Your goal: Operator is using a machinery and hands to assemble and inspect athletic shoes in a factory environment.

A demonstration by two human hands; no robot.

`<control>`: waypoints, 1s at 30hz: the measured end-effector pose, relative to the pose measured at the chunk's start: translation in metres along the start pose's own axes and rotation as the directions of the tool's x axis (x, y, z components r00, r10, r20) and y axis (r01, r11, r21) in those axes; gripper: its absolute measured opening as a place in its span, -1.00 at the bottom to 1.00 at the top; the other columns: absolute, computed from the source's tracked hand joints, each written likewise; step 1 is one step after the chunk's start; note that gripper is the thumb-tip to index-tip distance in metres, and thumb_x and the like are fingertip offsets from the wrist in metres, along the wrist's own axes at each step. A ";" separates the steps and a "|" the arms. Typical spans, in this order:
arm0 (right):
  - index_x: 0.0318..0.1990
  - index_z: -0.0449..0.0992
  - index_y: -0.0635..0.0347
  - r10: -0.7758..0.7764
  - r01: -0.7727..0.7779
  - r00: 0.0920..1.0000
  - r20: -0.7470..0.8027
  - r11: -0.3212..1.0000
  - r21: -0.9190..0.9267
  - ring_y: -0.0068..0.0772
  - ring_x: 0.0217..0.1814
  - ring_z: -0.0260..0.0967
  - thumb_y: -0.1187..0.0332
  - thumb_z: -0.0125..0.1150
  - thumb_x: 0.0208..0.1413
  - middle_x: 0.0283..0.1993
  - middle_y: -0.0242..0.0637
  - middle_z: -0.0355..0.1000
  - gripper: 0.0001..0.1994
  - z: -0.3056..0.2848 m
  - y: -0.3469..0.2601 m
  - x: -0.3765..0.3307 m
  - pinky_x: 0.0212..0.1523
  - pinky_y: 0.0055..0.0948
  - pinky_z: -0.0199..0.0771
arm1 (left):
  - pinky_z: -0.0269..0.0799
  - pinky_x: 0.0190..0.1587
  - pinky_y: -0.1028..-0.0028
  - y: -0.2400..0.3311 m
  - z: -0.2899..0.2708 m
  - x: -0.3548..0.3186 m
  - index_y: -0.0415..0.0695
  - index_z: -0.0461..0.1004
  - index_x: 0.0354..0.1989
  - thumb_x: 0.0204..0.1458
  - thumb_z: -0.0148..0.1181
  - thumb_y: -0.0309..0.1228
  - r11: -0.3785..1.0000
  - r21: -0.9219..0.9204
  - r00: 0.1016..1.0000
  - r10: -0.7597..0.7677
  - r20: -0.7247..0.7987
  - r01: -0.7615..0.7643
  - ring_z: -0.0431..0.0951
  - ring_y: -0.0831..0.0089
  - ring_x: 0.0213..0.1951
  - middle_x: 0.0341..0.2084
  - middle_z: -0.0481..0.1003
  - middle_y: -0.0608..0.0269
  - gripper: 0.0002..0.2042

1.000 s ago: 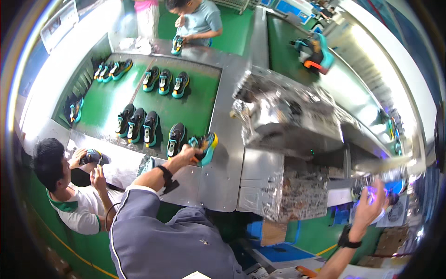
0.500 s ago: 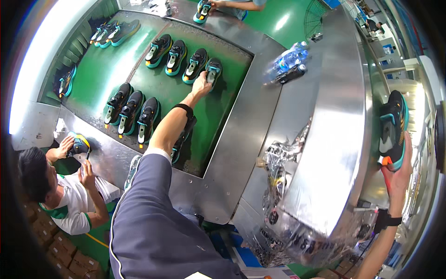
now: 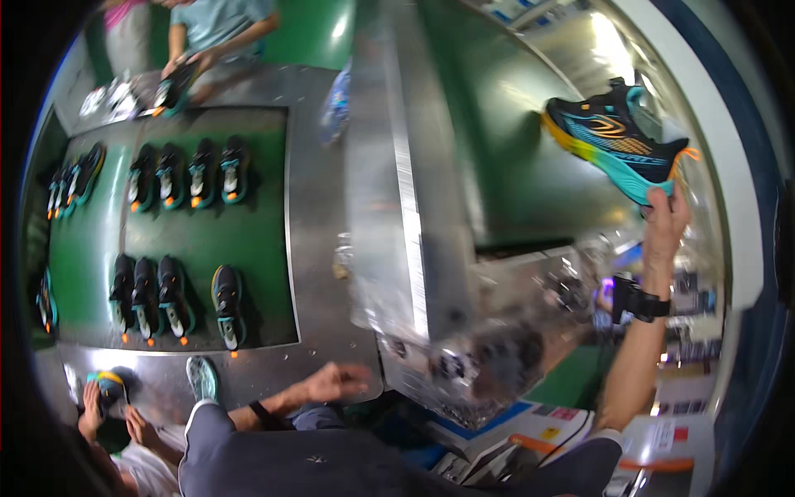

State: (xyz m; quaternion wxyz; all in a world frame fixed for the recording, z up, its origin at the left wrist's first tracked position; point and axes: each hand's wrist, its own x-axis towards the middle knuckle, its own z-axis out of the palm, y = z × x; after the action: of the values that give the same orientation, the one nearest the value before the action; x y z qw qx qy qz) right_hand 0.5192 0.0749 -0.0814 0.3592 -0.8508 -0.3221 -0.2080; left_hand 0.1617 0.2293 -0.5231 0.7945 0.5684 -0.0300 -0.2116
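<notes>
At the right, my right hand (image 3: 665,222) grips the heel end of a sneaker (image 3: 621,141), raised with its side showing. The sneaker has a black upper, orange lines and a sole running from yellow to turquoise. My left hand (image 3: 335,383) is low in the middle, a little blurred, fingers loosely apart with nothing in them. It hangs over the metal rim (image 3: 319,315) of the green belt (image 3: 215,232). Similar sneakers stand on that belt in a far row (image 3: 199,174) and a near row (image 3: 170,294).
A co-worker (image 3: 219,33) handles a sneaker (image 3: 172,89) across the belt; another (image 3: 141,447) handles one at lower left. A light turquoise shoe (image 3: 202,379) rests by the near rim. A metal housing (image 3: 389,182) rises beside a second green surface (image 3: 505,149). Clear plastic (image 3: 472,373) hangs below.
My left hand has let go of a sneaker in the far row and drawn back toward me. The sneaker in my right hand has turned side-on. The view has swung right.
</notes>
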 end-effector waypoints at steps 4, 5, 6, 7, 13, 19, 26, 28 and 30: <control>-0.13 0.34 0.36 0.272 -0.209 0.946 -0.174 0.927 0.310 -0.54 -0.30 0.38 0.35 0.21 0.00 -0.33 -0.37 0.36 -0.67 -0.049 0.017 -0.056 -0.22 -0.41 0.57 | 0.29 0.19 0.39 0.057 0.076 0.041 -0.19 0.24 0.25 0.14 0.16 -0.44 0.952 -0.301 0.864 0.104 0.493 0.057 0.37 0.39 0.14 0.13 0.37 0.14 -0.51; 0.02 0.32 0.48 0.305 -0.242 0.934 -0.186 0.924 0.296 -0.53 -0.29 0.41 0.32 0.26 -0.03 -0.29 -0.34 0.41 -0.50 -0.060 0.017 -0.077 -0.19 -0.42 0.58 | 0.27 0.21 0.36 0.080 0.091 0.054 -0.17 0.13 0.30 0.14 0.14 -0.46 0.949 -0.313 0.808 0.161 0.566 0.030 0.34 0.33 0.18 0.19 0.29 0.12 -0.45; 0.03 0.33 0.46 0.331 -0.255 0.919 -0.216 0.915 0.314 -0.53 -0.28 0.41 0.32 0.28 -0.03 -0.29 -0.34 0.41 -0.50 -0.067 0.015 -0.097 -0.22 -0.45 0.56 | 0.25 0.24 0.33 0.104 0.108 0.066 -0.16 0.01 0.36 0.14 0.13 -0.49 0.945 -0.326 0.745 0.209 0.633 0.013 0.30 0.28 0.22 0.24 0.22 0.09 -0.38; 0.03 0.34 0.45 0.356 -0.266 0.903 -0.241 0.902 0.339 -0.53 -0.28 0.42 0.32 0.29 -0.04 -0.29 -0.34 0.42 -0.50 -0.071 0.012 -0.115 -0.25 -0.49 0.55 | 0.26 0.24 0.29 0.128 0.124 0.078 -0.14 -0.07 0.38 0.14 0.14 -0.42 0.925 -0.378 0.739 0.285 0.611 -0.045 0.29 0.24 0.23 0.27 0.17 0.08 -0.33; 0.03 0.36 0.41 0.339 -0.184 0.897 -0.283 0.870 0.458 -0.58 -0.26 0.40 0.48 0.25 -0.11 -0.19 -0.33 0.45 -0.53 -0.123 -0.012 -0.232 -0.26 -0.59 0.48 | 0.28 0.20 0.09 0.234 0.236 0.156 -0.13 -0.03 0.34 0.17 0.02 -0.01 0.603 -0.774 0.832 0.519 0.197 -0.192 0.29 0.15 0.21 0.27 0.15 0.03 -0.31; 0.08 0.29 0.40 0.331 -0.193 0.839 -0.432 0.923 0.334 -0.41 -0.04 0.44 0.41 0.36 -0.16 -0.06 -0.14 0.44 -0.40 -0.148 -0.040 -0.402 -0.03 -0.42 0.51 | 0.09 0.31 0.23 0.212 0.328 0.131 -0.10 0.21 0.24 0.19 -0.06 0.05 0.580 -0.814 0.865 0.422 0.272 -0.027 0.27 0.32 0.22 0.18 0.31 0.25 -0.42; 0.35 0.01 0.15 0.592 -0.515 0.679 -0.435 0.806 0.293 -0.25 0.28 0.23 0.27 0.48 -0.13 0.26 -0.12 0.21 -0.09 -0.222 -0.110 -0.612 0.22 -0.21 0.25 | 0.44 0.03 0.31 0.118 0.433 0.091 -0.21 0.34 0.05 0.23 -0.06 -0.15 0.928 -0.372 0.828 0.235 0.509 -0.035 0.53 0.31 -0.08 -0.07 0.48 0.13 -0.61; 0.35 -0.03 0.12 0.651 -0.450 0.524 -0.549 0.759 0.471 -0.30 0.21 0.28 0.24 0.50 -0.14 0.21 -0.16 0.25 -0.06 -0.240 -0.129 -0.657 0.18 -0.28 0.29 | 0.47 -0.06 0.39 0.087 0.483 0.059 -0.23 0.39 -0.06 0.17 0.08 -0.32 0.970 -0.240 0.825 0.116 0.552 0.025 0.54 0.41 -0.17 -0.21 0.51 0.19 -0.74; 0.30 0.07 0.15 0.623 -0.511 0.346 -0.701 0.752 0.416 -0.41 0.09 0.32 0.34 0.50 -0.19 0.10 -0.23 0.33 -0.12 -0.251 -0.147 -0.698 0.13 -0.43 0.31 | 0.43 -0.09 0.47 0.052 0.531 0.023 -0.23 0.39 -0.06 0.11 0.17 -0.41 0.997 -0.076 0.750 0.063 0.658 -0.017 0.51 0.50 -0.20 -0.25 0.50 0.25 -0.74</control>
State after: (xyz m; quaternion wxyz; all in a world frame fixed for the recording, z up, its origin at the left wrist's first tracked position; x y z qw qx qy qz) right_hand -0.1072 -0.3117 -0.2556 0.5650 -0.6909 0.1822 -0.4127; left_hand 0.0452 -0.2381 -0.2926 0.7551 0.4304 -0.3137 -0.3824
